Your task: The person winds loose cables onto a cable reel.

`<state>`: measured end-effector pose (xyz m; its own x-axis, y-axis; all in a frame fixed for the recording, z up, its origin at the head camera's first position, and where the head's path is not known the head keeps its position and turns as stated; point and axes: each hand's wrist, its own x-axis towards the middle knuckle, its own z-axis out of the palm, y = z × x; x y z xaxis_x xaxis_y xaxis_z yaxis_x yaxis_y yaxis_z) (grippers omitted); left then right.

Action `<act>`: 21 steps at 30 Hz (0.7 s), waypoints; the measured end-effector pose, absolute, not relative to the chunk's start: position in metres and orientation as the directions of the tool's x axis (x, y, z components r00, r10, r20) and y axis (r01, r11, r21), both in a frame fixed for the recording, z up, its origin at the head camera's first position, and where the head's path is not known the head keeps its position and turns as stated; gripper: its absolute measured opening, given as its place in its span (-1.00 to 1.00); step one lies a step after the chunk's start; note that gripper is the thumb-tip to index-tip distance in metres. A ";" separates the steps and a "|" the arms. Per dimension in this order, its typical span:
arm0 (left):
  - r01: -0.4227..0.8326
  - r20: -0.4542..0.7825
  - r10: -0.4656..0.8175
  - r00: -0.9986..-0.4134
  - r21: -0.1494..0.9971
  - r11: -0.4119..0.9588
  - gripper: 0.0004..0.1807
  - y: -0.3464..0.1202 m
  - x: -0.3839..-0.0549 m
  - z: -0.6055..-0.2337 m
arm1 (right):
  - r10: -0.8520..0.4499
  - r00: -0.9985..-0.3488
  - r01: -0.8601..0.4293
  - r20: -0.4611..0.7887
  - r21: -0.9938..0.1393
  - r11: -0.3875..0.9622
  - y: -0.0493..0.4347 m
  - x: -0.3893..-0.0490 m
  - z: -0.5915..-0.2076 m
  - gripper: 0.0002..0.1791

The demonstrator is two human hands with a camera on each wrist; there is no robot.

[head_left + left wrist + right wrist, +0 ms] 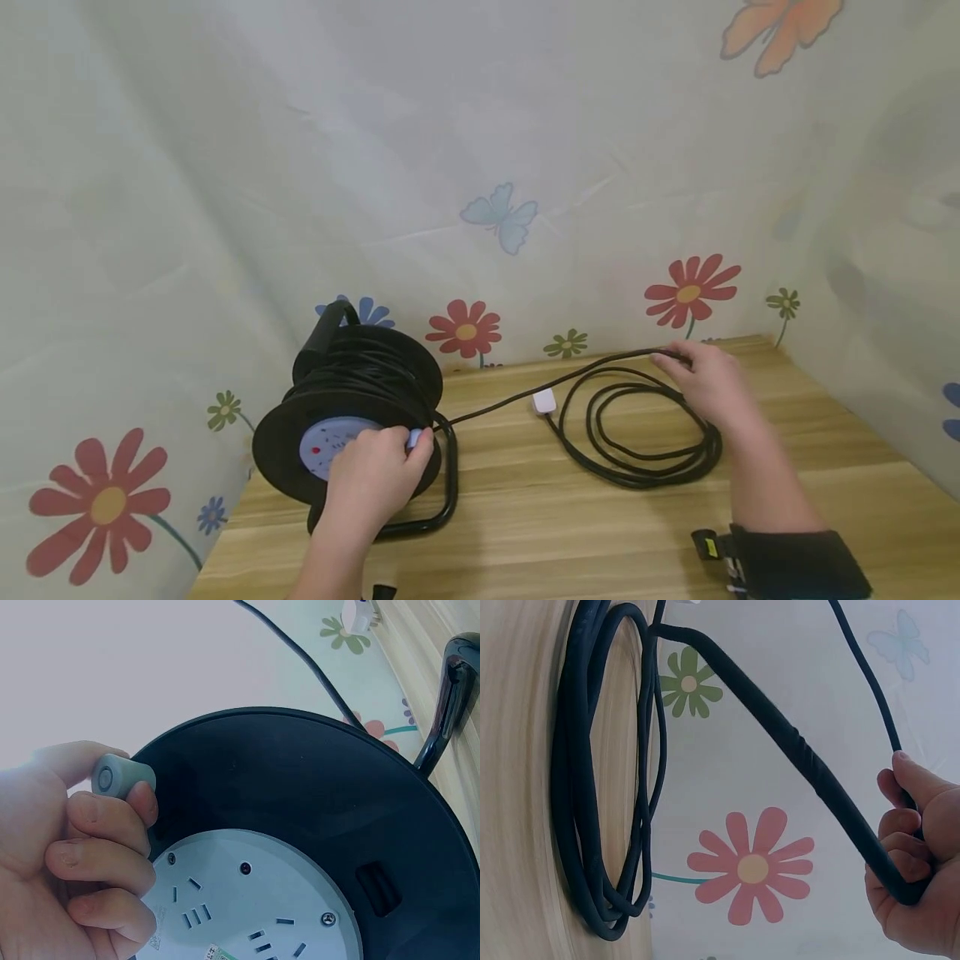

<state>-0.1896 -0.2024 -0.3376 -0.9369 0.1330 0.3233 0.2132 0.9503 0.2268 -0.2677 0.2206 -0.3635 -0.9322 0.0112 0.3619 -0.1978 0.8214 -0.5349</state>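
On the left of the table stands a black cable reel [281, 446] with a pale socket panel [232, 870] on its face. My left hand [378, 475] pinches the reel's small grey-blue crank knob [124, 777] between thumb and fingers. From the drum a black cable [510, 402] runs up and right to my right hand [708, 383], whose fingers curl round it. In the right wrist view the cable enters and leaves that grip. Loose coils of the same cable [574, 780] lie on the table below the right hand, with a white plug [544, 402] at their left.
The wooden table [540, 533] meets a white curtain [360, 167] printed with flowers and butterflies at the back and sides. The reel's black tube stand [452, 475] reaches out to its right. A black strap [798, 565] wraps the right wrist.
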 end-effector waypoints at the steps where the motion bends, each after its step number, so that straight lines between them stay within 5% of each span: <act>1: 0.217 0.321 0.138 -0.937 0.223 0.950 -0.44 -0.203 -0.190 -0.338 | 0.008 -0.931 -0.201 0.365 -0.531 0.823 0.220 -0.268 -0.363 -0.55; 14: 0.246 0.280 0.185 -0.942 0.203 0.948 -0.45 -0.202 -0.192 -0.341 | 0.014 -0.936 -0.196 0.353 -0.551 0.811 0.217 -0.267 -0.365 -0.39; 21: 0.228 0.232 0.176 -0.957 0.217 0.949 -0.46 -0.202 -0.194 -0.346 | 0.002 -0.923 -0.228 0.385 -0.550 0.803 0.211 -0.265 -0.363 -0.47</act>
